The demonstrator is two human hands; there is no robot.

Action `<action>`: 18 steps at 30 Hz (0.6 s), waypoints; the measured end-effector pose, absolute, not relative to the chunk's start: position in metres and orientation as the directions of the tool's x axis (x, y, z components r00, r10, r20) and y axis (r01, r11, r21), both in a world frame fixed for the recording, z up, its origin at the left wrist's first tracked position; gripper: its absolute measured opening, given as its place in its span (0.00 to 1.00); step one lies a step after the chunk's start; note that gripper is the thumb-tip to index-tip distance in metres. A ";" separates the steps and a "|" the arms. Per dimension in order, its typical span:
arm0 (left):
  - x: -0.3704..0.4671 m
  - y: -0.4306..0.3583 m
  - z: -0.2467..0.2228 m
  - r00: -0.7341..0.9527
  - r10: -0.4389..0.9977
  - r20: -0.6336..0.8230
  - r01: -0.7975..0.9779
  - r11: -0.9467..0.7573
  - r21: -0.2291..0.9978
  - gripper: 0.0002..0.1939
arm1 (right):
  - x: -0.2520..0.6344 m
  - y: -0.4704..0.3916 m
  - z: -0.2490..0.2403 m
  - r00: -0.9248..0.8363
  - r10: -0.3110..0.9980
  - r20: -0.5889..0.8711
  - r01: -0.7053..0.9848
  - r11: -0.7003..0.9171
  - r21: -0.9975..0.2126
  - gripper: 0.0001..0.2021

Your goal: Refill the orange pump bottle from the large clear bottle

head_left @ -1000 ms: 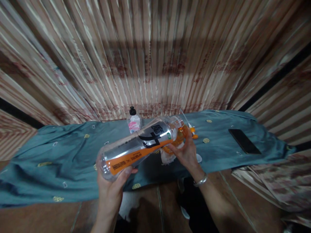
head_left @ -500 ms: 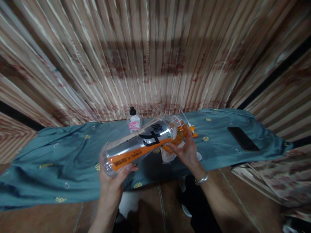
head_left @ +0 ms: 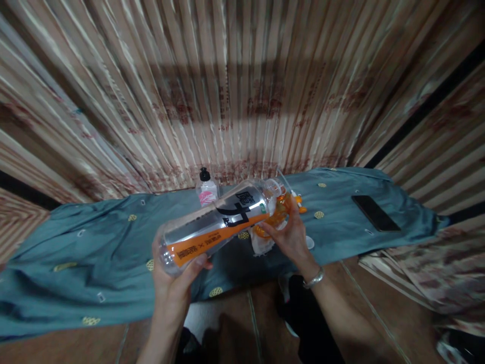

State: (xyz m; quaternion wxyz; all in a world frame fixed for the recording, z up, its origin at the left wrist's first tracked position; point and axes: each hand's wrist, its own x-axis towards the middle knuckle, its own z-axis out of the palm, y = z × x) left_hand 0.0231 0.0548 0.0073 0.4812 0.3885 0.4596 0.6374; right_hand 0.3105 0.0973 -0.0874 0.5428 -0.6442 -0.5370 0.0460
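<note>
My left hand (head_left: 172,283) is closed round the base of a large clear plastic bottle (head_left: 215,225) with a silver and orange label. The bottle lies tilted, its neck pointing right and slightly up in the picture. At its mouth, my right hand (head_left: 293,236) grips a clear cup (head_left: 279,215) with orange colouring, fingers wrapped round its side. The bottle's mouth is at the cup's opening; whether they touch, I cannot tell. Little or no liquid shows inside the bottle. Under the cup lies a crumpled white cloth or tissue (head_left: 262,246), partly hidden.
Behind the bottle stands a clear bottle with a black cap and pink label (head_left: 207,192). Small orange and white items (head_left: 299,202) lie beyond the cup, and a white round piece (head_left: 309,242) beside my right wrist. A black phone (head_left: 375,212) rests right on the teal cloth (head_left: 109,253).
The view has shifted slightly, so the scene sits a little further left. Both hands keep hold of the bottle and the cup in nearly the same pose.
</note>
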 end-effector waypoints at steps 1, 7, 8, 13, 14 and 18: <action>0.022 0.056 0.007 -0.220 0.974 0.045 -0.259 -0.103 0.960 0.45 | 0.311 0.097 -0.087 0.419 0.742 0.524 0.640 0.168 -0.749 0.63; 0.026 0.053 0.010 -0.229 0.971 0.065 -0.273 -0.128 0.953 0.43 | 0.313 0.097 -0.086 0.405 0.740 0.537 0.654 0.176 -0.736 0.60; 0.028 0.052 0.010 -0.221 0.973 0.069 -0.271 -0.130 0.954 0.44 | 0.313 0.097 -0.086 0.400 0.743 0.537 0.655 0.178 -0.735 0.60; 0.038 0.043 0.011 -0.263 0.963 0.059 -0.299 -0.139 0.944 0.47 | 0.314 0.098 -0.086 0.400 0.746 0.532 0.651 0.177 -0.738 0.63; 0.040 0.041 0.011 -0.271 0.962 0.044 -0.306 -0.129 0.943 0.48 | 0.314 0.098 -0.087 0.403 0.744 0.533 0.652 0.175 -0.738 0.63; 0.044 0.036 0.013 -0.268 0.963 -0.023 -0.342 -0.073 0.937 0.47 | 0.314 0.098 -0.089 0.409 0.735 0.541 0.658 0.174 -0.733 0.62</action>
